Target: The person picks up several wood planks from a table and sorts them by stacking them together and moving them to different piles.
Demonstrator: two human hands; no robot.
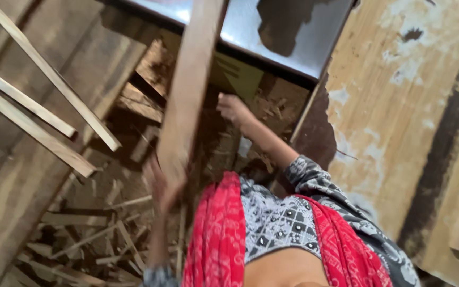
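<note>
Right now your left hand grips the lower end of a long wooden plank, fingers wrapped around it; the plank leans up onto the metal counter's near edge. Your right hand reaches under that edge, its fingers too blurred to read.

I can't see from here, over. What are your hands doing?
Left hand gripping plank, tilted up toward metal table. Right hand reaching out, grip unclear. Wood scraps piled on the floor below.
</note>
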